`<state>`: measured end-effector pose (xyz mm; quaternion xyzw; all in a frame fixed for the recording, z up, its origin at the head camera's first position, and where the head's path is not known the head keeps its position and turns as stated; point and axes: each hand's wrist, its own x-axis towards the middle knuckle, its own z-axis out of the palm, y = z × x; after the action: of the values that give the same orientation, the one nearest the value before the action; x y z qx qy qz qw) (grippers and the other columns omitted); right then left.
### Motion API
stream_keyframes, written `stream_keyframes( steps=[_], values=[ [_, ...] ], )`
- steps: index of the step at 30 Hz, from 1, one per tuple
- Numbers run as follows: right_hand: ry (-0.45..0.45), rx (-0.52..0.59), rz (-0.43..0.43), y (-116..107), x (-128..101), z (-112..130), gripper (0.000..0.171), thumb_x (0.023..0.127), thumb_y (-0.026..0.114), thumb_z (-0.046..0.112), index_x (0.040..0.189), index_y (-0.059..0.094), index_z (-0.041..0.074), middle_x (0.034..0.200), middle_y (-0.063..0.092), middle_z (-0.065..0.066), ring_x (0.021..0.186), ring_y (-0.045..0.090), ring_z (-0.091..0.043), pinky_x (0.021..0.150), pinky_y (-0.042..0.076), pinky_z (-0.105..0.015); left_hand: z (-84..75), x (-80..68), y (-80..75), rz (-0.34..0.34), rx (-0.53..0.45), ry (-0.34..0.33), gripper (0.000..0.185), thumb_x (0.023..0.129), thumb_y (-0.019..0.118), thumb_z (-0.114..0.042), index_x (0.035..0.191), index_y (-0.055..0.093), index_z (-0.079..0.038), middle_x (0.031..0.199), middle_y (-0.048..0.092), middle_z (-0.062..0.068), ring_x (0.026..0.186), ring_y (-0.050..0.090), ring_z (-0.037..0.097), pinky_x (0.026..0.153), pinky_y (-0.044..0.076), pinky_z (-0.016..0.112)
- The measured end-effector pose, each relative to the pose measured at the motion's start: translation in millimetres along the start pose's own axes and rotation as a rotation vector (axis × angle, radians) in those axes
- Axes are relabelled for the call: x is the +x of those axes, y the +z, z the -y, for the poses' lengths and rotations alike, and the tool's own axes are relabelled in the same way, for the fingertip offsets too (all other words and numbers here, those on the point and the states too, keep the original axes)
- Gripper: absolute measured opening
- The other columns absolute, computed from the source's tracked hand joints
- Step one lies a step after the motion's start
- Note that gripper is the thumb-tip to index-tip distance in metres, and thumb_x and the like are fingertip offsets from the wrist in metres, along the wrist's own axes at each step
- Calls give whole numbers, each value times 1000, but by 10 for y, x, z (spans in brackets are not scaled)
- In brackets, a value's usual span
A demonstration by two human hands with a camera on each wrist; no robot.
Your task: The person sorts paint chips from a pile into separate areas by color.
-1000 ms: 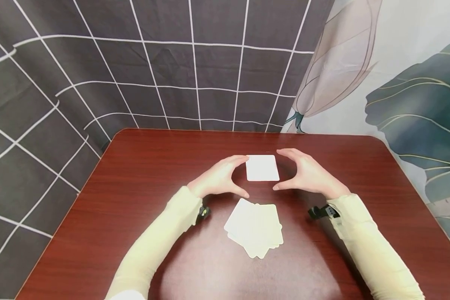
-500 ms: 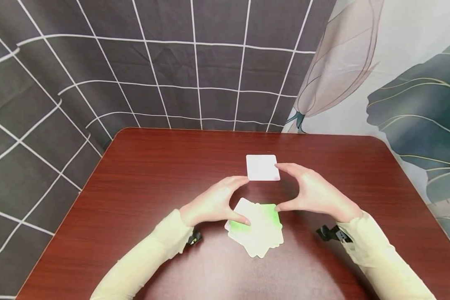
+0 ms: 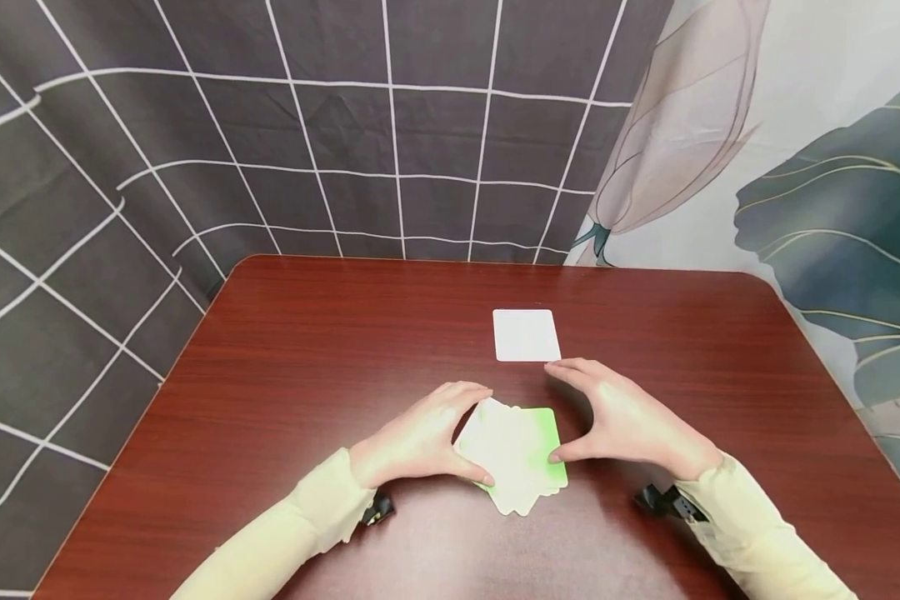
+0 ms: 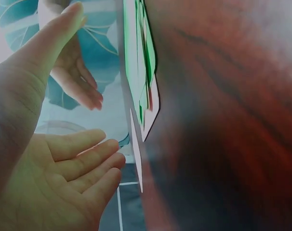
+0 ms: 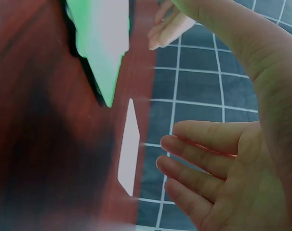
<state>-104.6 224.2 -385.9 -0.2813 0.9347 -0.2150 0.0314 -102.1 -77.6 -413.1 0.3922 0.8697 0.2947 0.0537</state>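
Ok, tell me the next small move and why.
Probably lower the left hand and right hand to the sides of the uneven card stack and ease them inward: both are open on either side, gripping nothing, and its corners stick out askew.

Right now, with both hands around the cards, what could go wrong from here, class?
The pile of cards is uneven, corners jutting at different angles, so the left hand and right hand might catch some cards and miss others. Thin and flat, the cards could slide rather than lift. The single card lies just beyond the pile, so a stray right fingertip might nudge it.
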Motion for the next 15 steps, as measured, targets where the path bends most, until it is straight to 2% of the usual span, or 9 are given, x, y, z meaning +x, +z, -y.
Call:
stream_keyframes(
  steps=[5,10,15],
  values=[
    [-18,-1,17,98,-32,23,108,54,95,55,142,58,4,138,55,-3,124,53,-19,100,48,-40,-29,-1,57,0,-24,24,98,69,92,-50,143,52,1,139,55,7,129,49,20,109,38,31],
    [-36,6,53,200,-56,36,102,52,97,52,136,62,5,128,56,3,115,54,-13,96,50,-34,-68,8,114,51,-40,6,95,69,93,-47,142,53,-1,139,55,5,128,49,18,109,38,29],
    [-55,7,66,260,-81,33,102,48,99,50,132,64,5,120,54,6,110,51,-12,92,51,-31,-87,14,144,65,-8,4,98,65,95,-44,142,53,-1,139,55,6,125,50,19,107,40,29]
  ],
)
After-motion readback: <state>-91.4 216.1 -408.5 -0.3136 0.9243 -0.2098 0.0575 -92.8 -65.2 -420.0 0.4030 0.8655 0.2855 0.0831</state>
